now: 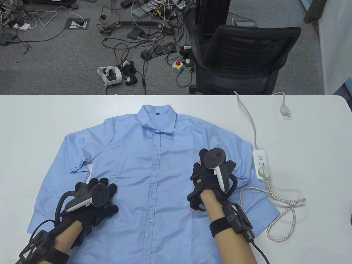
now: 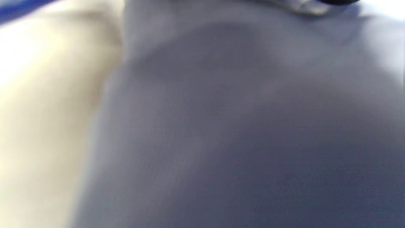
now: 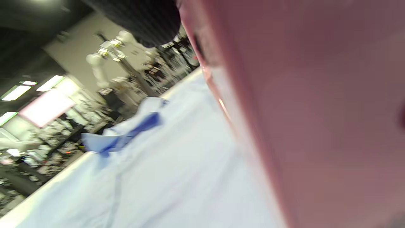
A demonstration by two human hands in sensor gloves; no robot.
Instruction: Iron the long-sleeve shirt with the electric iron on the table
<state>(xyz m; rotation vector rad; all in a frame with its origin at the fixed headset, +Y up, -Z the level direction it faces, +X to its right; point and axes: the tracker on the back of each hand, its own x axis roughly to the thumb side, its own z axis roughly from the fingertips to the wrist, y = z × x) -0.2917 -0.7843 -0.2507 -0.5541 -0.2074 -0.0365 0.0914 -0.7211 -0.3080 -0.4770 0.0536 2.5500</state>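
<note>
A light blue long-sleeve shirt [image 1: 154, 154] lies flat and buttoned on the white table [image 1: 35, 118], collar toward the far edge. My left hand [image 1: 102, 189] rests flat on the shirt's lower left front, fingers spread. My right hand [image 1: 198, 173] grips a pink iron [image 1: 192, 208] on the shirt's right front; the hand and tracker hide most of it. In the right wrist view the iron's pink body [image 3: 316, 110] fills the right side above the shirt [image 3: 177, 177]. The left wrist view shows only blurred blue fabric [image 2: 237, 126] next to the table [image 2: 38, 110].
A white power strip [image 1: 261, 164] lies right of the shirt, with a plug in it and a braided cord [image 1: 280, 211] looped near the right cuff. Its own lead ends in a loose plug [image 1: 286, 111]. A black office chair [image 1: 247, 55] stands beyond the table's far edge.
</note>
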